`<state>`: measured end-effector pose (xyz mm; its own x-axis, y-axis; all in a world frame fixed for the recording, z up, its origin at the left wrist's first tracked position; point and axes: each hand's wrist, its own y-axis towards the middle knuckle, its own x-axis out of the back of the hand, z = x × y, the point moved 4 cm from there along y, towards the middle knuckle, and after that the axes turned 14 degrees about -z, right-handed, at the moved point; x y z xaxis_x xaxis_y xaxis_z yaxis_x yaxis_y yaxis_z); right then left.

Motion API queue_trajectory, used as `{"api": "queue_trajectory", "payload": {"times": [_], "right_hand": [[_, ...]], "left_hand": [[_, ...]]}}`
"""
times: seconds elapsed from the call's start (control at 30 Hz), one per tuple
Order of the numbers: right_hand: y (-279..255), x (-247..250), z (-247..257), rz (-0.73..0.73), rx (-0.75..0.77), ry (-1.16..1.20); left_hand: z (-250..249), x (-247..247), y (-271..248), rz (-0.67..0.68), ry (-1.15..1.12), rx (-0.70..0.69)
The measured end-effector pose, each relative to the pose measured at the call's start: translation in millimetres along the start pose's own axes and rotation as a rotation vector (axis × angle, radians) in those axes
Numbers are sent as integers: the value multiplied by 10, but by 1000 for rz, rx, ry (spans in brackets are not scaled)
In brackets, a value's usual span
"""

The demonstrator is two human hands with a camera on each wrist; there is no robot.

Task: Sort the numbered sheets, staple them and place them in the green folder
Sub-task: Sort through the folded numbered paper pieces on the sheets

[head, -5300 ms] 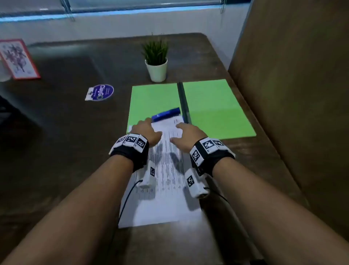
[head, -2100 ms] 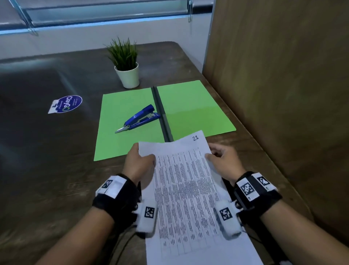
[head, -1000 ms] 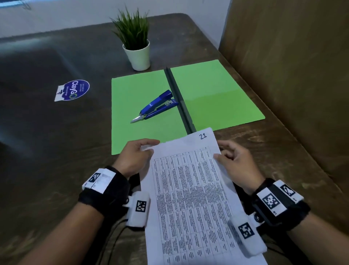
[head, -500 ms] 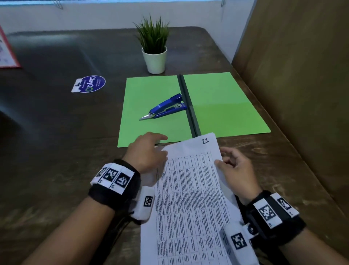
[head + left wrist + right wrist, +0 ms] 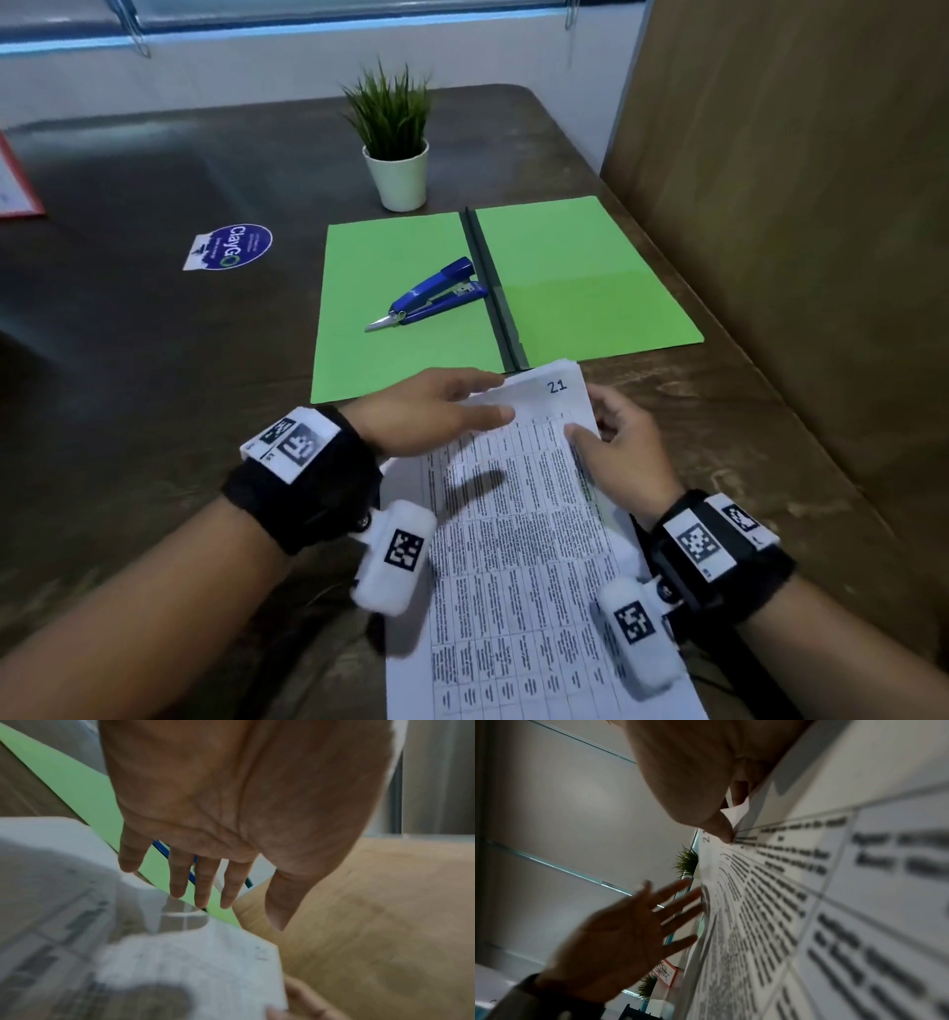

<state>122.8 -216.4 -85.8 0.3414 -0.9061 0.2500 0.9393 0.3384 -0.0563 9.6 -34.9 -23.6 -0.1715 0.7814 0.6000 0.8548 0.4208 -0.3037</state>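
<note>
**Two hands on sheet 21 at the bench**

Two hands meet over a stack of printed sheets (image 5: 518, 524) at the near edge of a dark bench (image 5: 154, 390), the top page marked "21". The left hand (image 5: 426, 411) hovers above the stack's upper left corner with fingers (image 5: 177, 880) straight and spread, holding nothing. The right hand (image 5: 624, 447) pinches the stack's right edge, thumb on top. Just beyond the sheets lies the green folder (image 5: 590, 277), opened flat, its near edge under the stack's top corner. A blue stapler (image 5: 431, 295) rests on the folder's left leaf beside the spine. A potted plant (image 5: 395, 154) and a round sticker (image 5: 231, 246) sit farther back.
</note>
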Motion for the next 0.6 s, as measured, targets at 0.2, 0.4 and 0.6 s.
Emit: {"api": "queue_trajectory", "payload": {"times": [0.2, 0.4, 0.6], "right_hand": [[-30, 9, 19, 9, 5, 11], [-19, -19, 26, 45, 0, -24], [-66, 17, 48, 3, 59, -38]], "left_hand": [[331, -145, 235, -243, 343, -95], [487, -160, 259, -380, 111, -63], [549, -177, 252, -443, 60, -80]]}}
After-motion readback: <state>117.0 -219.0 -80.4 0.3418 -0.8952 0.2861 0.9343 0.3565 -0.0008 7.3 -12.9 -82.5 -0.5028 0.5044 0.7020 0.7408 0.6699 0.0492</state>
